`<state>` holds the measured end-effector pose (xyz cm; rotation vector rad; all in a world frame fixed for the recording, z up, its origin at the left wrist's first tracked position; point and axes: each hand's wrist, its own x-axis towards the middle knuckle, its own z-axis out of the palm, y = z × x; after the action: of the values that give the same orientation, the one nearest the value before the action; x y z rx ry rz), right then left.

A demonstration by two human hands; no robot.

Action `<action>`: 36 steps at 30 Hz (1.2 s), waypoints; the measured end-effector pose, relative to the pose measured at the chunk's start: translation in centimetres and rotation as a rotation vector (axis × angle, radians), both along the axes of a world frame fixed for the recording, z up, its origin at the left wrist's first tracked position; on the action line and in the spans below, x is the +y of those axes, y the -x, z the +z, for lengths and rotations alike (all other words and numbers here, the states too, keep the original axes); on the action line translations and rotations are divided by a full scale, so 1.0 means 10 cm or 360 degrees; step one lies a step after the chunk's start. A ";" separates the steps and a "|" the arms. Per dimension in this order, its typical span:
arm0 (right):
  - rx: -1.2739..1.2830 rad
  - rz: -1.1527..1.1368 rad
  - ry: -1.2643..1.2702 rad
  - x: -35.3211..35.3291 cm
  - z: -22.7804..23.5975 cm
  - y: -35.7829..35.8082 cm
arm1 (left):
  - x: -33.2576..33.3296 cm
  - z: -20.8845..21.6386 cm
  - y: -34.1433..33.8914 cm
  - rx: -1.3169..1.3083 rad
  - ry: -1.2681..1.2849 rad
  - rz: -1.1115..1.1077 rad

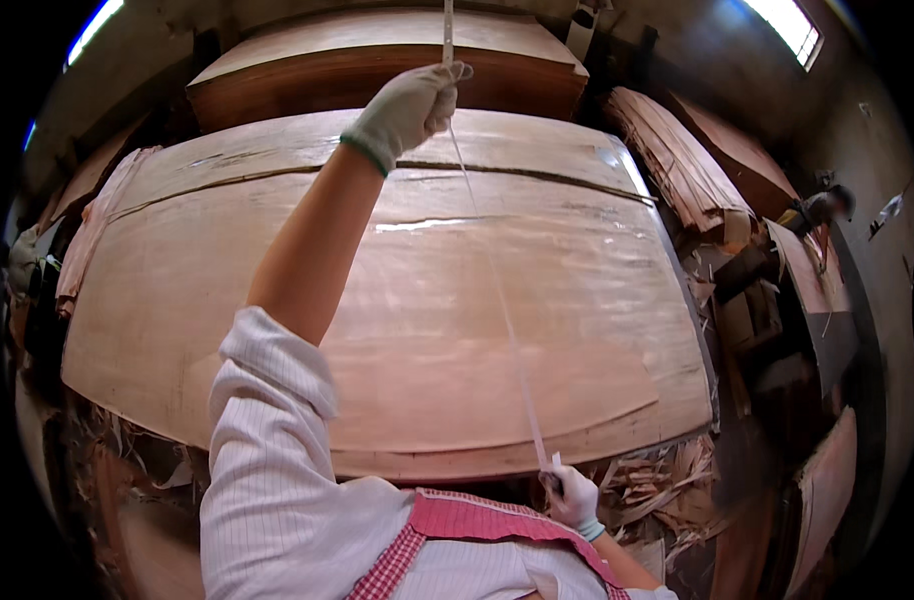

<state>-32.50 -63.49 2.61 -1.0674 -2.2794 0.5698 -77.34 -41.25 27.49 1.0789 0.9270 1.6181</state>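
My left hand (405, 112), in a white knit glove with a green cuff, is raised over the far side of the table. Its fingers are closed round a narrow pale tape (507, 320), where a dotted strip (448, 32) comes down from above. A small loop (465, 71) shows beside the fingertips. From there the tape slants taut across a wide veneer sheet (407, 290) to my right hand (577, 497). This hand, also gloved, grips the tape's near end at the front edge. A small dark object (552, 484) shows at its fingers; its kind is unclear.
Behind the sheet stands a tall veneer stack (387, 85). Bundled veneer (677, 160) lies at the right, with torn scraps (667, 490) below the front edge. A dark gap (507, 170) crosses the far part of the sheets. Another person (827, 205) is at the far right.
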 end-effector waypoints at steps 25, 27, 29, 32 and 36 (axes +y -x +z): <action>0.0888 -0.0024 0.1305 -1.41 0.39 1.95 | -3.98 -1.99 -0.74 0.0173 0.0402 -0.0287; 0.0720 0.0166 0.1368 -1.61 0.24 2.48 | -4.28 -2.27 -0.36 -0.0166 0.0484 -0.0070; 0.0778 0.0181 0.1522 -1.86 0.15 3.07 | -4.64 -2.32 0.16 -0.0234 0.0683 0.0169; 0.0411 0.0389 0.1436 -2.18 -0.41 3.67 | -5.22 -2.69 1.02 0.0075 0.0903 0.0708; -0.0046 0.0520 0.1549 -2.69 -0.90 4.34 | -5.89 -3.37 2.05 0.0257 0.1014 0.1263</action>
<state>-75.88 -90.41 -6.37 -1.0774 -2.2033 1.9268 -97.83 -100.14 -6.17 0.3962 1.9852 1.6357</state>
